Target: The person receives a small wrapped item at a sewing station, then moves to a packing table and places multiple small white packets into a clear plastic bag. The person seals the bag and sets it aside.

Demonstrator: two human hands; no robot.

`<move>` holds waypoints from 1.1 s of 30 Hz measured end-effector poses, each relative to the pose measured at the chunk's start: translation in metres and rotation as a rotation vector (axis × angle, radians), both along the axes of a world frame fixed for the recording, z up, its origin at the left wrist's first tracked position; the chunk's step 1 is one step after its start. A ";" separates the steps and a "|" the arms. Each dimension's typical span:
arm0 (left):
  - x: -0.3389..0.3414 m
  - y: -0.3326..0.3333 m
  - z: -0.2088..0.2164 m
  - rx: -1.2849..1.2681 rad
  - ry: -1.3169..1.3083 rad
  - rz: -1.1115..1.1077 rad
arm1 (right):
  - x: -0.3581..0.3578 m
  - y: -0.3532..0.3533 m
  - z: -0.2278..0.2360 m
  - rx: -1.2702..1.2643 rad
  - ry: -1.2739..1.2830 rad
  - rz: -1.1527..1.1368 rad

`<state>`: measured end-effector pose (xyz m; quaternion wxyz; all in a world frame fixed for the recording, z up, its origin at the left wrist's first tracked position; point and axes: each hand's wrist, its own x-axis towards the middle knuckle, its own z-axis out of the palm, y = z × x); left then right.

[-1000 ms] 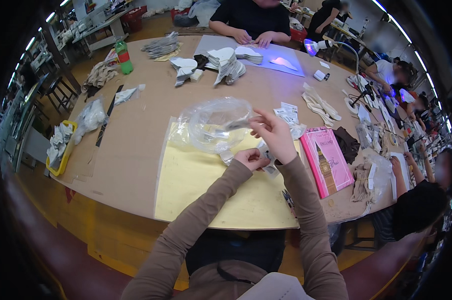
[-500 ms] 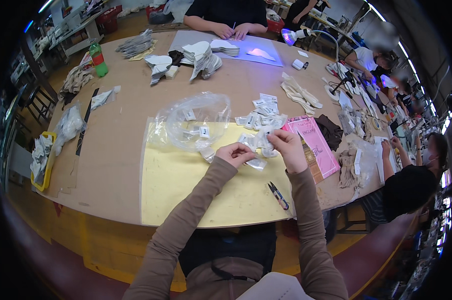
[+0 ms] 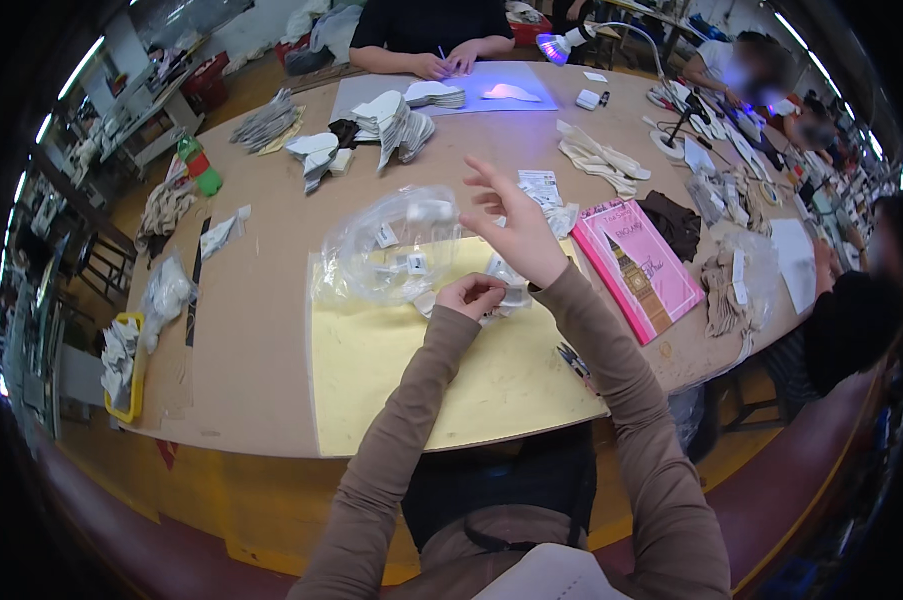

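Observation:
My right hand is raised over the middle of the table, its fingers spread and nothing in them. Close to its fingertips, a blurred whitish packet is at the far right part of a large clear plastic bag. Small white-labelled packets show in that bag. My left hand is low over the yellow sheet, thumb and fingers pinched together; what they hold, if anything, is hidden. Beside its fingertips lie small clear packets, partly covered by my right forearm.
Thread snips lie by my right forearm. Further right are a pink book and dark cloth. Stacked pale cut pieces stand at the back. At left are a green bottle and a yellow basket. Other people sit around the table.
My right hand has left the packet it was pinching, risen up and away, and opened. A whitish packet now shows at the large bag. My left hand has stayed near its place, still pinched.

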<state>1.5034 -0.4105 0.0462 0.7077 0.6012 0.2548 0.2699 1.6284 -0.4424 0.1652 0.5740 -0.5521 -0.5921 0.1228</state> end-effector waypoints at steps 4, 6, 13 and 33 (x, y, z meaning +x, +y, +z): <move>0.001 0.012 -0.012 -0.097 -0.153 0.135 | 0.034 -0.015 -0.046 -0.224 0.026 -0.033; 0.003 0.013 -0.016 -0.125 -0.206 0.214 | 0.042 -0.035 -0.071 -0.476 -0.051 -0.082; 0.002 0.013 -0.019 -0.074 -0.269 0.155 | 0.026 -0.087 -0.096 -0.419 0.055 -0.160; -0.018 -0.001 0.037 0.071 -0.346 0.359 | 0.021 -0.093 -0.059 -0.350 0.883 0.061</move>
